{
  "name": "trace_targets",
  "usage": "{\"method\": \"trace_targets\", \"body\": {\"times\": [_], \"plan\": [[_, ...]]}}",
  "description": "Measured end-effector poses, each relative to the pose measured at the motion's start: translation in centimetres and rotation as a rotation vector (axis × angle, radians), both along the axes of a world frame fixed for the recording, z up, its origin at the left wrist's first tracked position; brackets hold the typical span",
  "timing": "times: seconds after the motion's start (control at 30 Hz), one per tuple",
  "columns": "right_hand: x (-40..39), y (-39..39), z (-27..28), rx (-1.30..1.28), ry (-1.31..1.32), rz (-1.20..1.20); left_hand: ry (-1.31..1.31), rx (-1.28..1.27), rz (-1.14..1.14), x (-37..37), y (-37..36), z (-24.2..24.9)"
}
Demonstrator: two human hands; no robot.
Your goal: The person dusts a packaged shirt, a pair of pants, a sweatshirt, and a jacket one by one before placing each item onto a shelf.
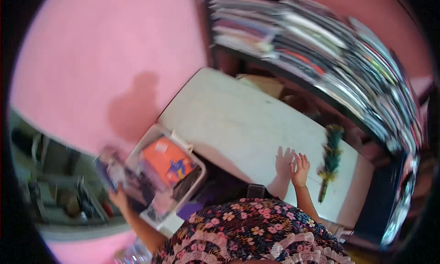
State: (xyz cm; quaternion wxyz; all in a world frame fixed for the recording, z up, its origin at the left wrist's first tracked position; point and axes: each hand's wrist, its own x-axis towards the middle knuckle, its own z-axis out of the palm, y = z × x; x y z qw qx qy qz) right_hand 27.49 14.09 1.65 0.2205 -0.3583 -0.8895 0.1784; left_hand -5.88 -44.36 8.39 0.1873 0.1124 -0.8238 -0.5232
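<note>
At the left, my left hand point(120, 199) is closed on the edge of a flat dark packet point(128, 178) with a shiny, picture-like front; motion blurs it. The packet is tilted at the side of a white plastic bin point(200, 165). Inside the bin lie an orange packet point(161, 156) with a blue and yellow print and several other flat packets. My right hand point(300, 170) is held over the white table point(229, 112), fingers spread, holding nothing, its shadow beside it. Right of that hand, a green feather duster point(332, 149) rests on the table.
Shelves of stacked folded packets point(316, 39) run behind the table. A cardboard box point(263, 84) sits below them. A pink wall point(110, 48) is at the left, above an opening with cluttered racks point(68, 190). A dark panel point(380, 200) stands at the table's right end.
</note>
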Motion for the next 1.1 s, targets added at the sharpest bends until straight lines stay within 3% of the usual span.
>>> {"method": "trace_targets", "body": {"times": [0.1, 0.17, 0.23, 0.3, 0.37, 0.43, 0.47, 0.5, 0.57, 0.63, 0.7, 0.73, 0.77, 0.8, 0.83, 0.87, 0.93, 1.0, 1.03, 1.1], "plan": [[6.1, 0.8, 0.8, 0.241, -0.098, -0.399, 0.140, 0.199, -0.109, -0.7, -0.6, 3.3], [9.6, -0.1, 1.1, 0.226, -0.129, -0.583, 0.161, 0.491, -0.132, -0.9, 2.8, 7.3], [13.0, 1.9, -0.1, 0.230, -0.136, -0.639, 0.216, 0.496, -0.190, 1.0, 9.1, 12.1], [14.5, 1.1, -0.3, 0.017, -0.128, -0.755, 0.078, 0.606, -0.241, 1.9, 14.9, 14.9], [16.4, 1.7, -2.9, 0.142, -0.077, -0.644, 0.166, 0.791, -0.334, -2.3, 18.4, 9.2], [15.0, 0.6, -2.5, -0.165, -0.084, -0.606, -0.011, 0.929, -0.489, 0.1, 26.5, 9.6], [15.2, 0.6, -2.4, -0.224, -0.034, -0.592, -0.168, 1.049, -0.693, 0.4, 29.2, 7.3], [15.4, 0.9, -2.5, -0.285, 0.013, -0.575, -0.299, 1.059, -0.744, 1.9, 33.2, 4.6], [16.3, 1.9, -2.8, -0.163, -0.076, -0.478, -0.629, 1.007, -0.756, 6.6, 41.9, -3.0], [17.0, 2.7, -1.9, -0.269, -0.084, -0.433, -0.942, 0.897, -0.728, 10.5, 46.5, -9.5], [18.1, 3.4, -2.5, -0.239, -0.060, -0.380, -1.050, 0.794, -0.493, 14.2, 48.3, -11.1], [18.1, 3.7, -2.1, -0.188, 0.002, -0.343, -0.987, 0.751, -0.711, 14.1, 47.4, -11.1], [18.5, 3.8, -1.6, -0.205, -0.021, -0.334, -0.680, 0.670, -0.704, 14.9, 47.4, -11.2], [18.2, 3.6, 0.6, -0.401, 0.021, -0.417, -0.435, 0.513, -0.681, 13.6, 46.8, -14.6], [18.3, 3.3, 1.7, -0.595, 0.064, -0.504, -0.286, 0.504, -0.672, 12.7, 46.6, -13.6], [19.7, 3.6, -1.2, -0.475, 0.148, -0.419, -0.137, 0.494, -0.664, 11.4, 46.8, -11.4], [18.9, 3.5, -1.4, -0.573, 0.214, -0.455, -0.067, 0.164, -0.771, 7.3, 46.5, -8.4], [18.0, 3.0, -1.2, -0.684, 0.367, -0.496, 0.224, -0.141, -0.837, 4.5, 47.2, -7.8], [16.9, 2.4, 0.0, -0.689, 0.360, -0.504, 0.215, -0.145, -0.842, 3.3, 47.8, -8.8], [15.1, 1.4, 2.2, -0.736, 0.400, -0.516, -0.071, -0.077, -0.893, 1.7, 49.4, -9.8]]}}
